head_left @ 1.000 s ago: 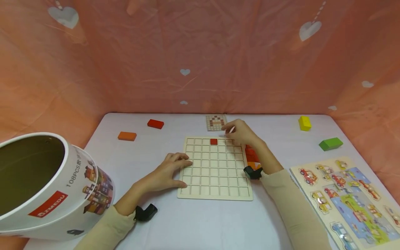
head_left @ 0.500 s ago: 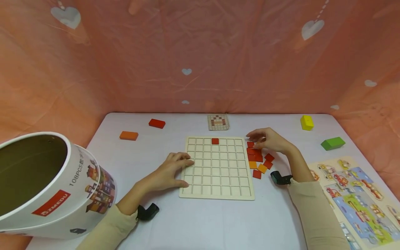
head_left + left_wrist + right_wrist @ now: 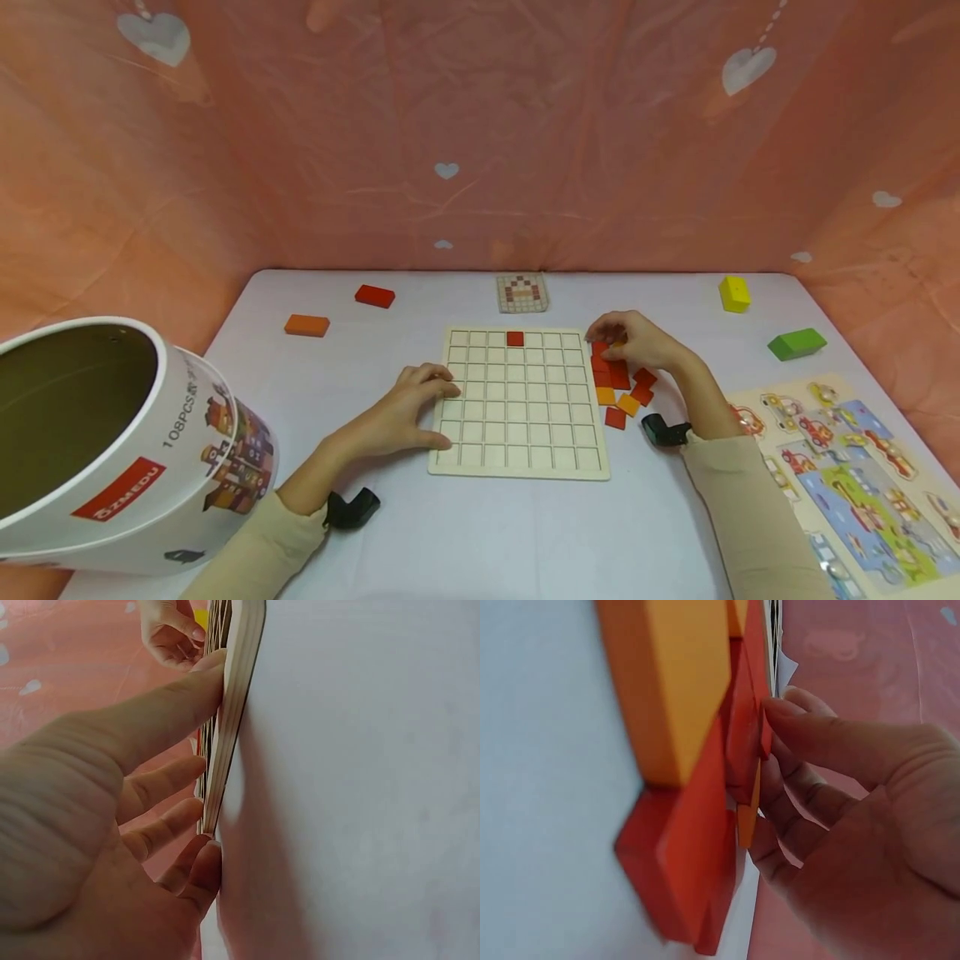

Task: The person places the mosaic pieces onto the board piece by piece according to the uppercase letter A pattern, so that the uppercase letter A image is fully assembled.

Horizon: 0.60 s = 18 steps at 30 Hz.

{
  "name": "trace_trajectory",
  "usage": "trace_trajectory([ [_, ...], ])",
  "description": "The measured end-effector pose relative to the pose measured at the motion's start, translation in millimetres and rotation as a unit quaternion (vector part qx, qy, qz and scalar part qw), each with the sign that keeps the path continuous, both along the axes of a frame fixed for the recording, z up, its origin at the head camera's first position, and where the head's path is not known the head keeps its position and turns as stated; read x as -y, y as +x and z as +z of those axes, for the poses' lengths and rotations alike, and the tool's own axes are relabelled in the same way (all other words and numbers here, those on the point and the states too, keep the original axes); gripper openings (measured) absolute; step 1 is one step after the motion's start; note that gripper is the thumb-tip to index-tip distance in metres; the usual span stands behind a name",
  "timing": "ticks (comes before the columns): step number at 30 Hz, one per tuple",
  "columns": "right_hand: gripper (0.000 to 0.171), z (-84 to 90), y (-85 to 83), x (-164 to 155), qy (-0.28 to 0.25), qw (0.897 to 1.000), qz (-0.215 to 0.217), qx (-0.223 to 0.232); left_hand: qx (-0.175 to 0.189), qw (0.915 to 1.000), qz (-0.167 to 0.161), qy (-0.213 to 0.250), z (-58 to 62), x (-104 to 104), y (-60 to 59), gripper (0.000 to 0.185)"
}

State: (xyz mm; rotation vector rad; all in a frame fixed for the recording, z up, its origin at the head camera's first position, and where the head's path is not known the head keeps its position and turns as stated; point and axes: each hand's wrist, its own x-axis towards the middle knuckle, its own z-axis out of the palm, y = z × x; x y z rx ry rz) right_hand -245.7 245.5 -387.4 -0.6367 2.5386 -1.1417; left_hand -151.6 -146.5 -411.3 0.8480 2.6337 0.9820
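Currently a small orange square tile (image 3: 617,342) is pinched by the curled fingers (image 3: 810,742) of the right hand (image 3: 633,340), atop the pile of red and orange tiles (image 3: 621,382) just right of the wooden grid board (image 3: 521,402) on the white table (image 3: 480,533). Board's left edge is pressed by the left hand (image 3: 405,410), fingers spread flat.

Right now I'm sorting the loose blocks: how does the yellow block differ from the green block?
The yellow block lies farther back on the table; the green block lies nearer the vehicle puzzle. The yellow block looks short and chunky, the green block longer and lower. Both lie loose, apart from both hands.
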Motion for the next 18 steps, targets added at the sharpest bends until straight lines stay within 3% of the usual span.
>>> trace_trajectory([
  [10, 0.016, 3.1, -2.7, 4.7, 0.003, 1.000, -0.012, -0.024, 0.003, 0.9999, 0.010, 0.008, -3.0, 0.1, -0.8, 0.053],
  [14, 0.018, 7.0, -9.0, 28.0, -0.019, 0.999, -0.013, -0.033, 0.000, 0.9999, 0.009, 0.007, -4.6, 1.7, -1.0, 0.054],
  [18, 0.021, 10.2, -13.2, 67.5, -0.056, 0.998, 0.027, -0.022, 0.000, 0.9999, 0.007, 0.011, -5.3, 3.7, -1.6, 0.054],
])
